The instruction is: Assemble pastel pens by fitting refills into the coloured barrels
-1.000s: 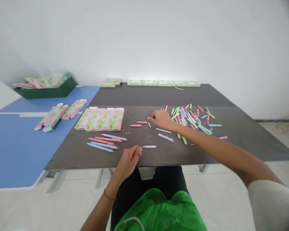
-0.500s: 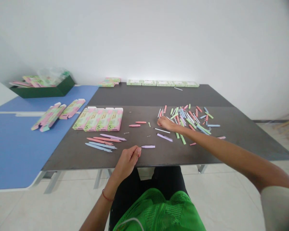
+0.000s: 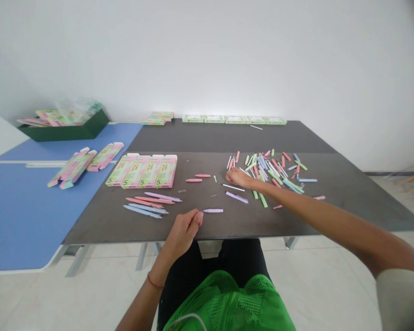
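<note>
My left hand (image 3: 183, 230) rests at the near edge of the dark table (image 3: 348, 193), fingers curled, pinching the end of a purple pen barrel (image 3: 214, 210) that lies flat. My right hand (image 3: 238, 176) is stretched out over the table, fingers closed down on the tabletop at the left edge of a scattered pile of coloured pen parts (image 3: 272, 170); what it pinches is too small to make out. A white refill (image 3: 233, 187) and a purple pen piece (image 3: 237, 197) lie just in front of it. Several assembled pens (image 3: 148, 204) lie in a row to the left.
Flat pink-and-green cartons (image 3: 143, 170) lie beyond the pens, more cartons (image 3: 86, 163) on the blue table (image 3: 20, 211). A green bin (image 3: 67, 126) stands at the far left. A row of green boxes (image 3: 234, 119) lines the far edge. Two pink caps (image 3: 198, 177) lie mid-table.
My right hand drew back to the right, from near the pink caps to the left edge of the pile, and has stayed there. My left hand has barely moved.
</note>
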Available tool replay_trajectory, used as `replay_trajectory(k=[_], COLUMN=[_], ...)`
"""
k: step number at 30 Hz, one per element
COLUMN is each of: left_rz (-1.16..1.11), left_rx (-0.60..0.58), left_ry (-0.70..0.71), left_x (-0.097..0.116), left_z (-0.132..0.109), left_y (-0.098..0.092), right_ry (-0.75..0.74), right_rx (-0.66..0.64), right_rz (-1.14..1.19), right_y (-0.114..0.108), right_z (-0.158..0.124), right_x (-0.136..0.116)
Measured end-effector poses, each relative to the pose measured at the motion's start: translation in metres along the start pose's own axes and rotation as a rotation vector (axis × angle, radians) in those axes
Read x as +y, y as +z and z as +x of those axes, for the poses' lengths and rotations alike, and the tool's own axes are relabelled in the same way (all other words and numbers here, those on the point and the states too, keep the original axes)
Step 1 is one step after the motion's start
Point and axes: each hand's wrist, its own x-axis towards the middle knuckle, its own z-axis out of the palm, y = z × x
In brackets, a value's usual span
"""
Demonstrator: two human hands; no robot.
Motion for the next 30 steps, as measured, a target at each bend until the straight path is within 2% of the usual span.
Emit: replay_trajectory(k=[3, 7, 18, 30], left_rz=[0.0, 0.006, 0.017, -0.002], left_rx=[-0.003, -0.002, -0.014, -0.02], left_ry=[-0.006, -0.009, -0.006, -0.019], left_x=[0.001, 0.003, 0.001, 0.001], left_z=[0.0, 0.0, 0.0, 0.0], left_y=[0.0, -0.001, 0.0, 0.0], right_ry=[0.078, 0.104, -0.019, -0.038], right_rx=[-0.038, -0.051, 0.022, 0.022], right_rz=[-0.007, -0.011, 0.027, 0.048], right_y=[-0.003, -0.006, -0.012, -0.008], right_z=[-0.001, -0.004, -0.009, -0.005], right_x=[-0.003, -0.007, -0.017, -0.008])
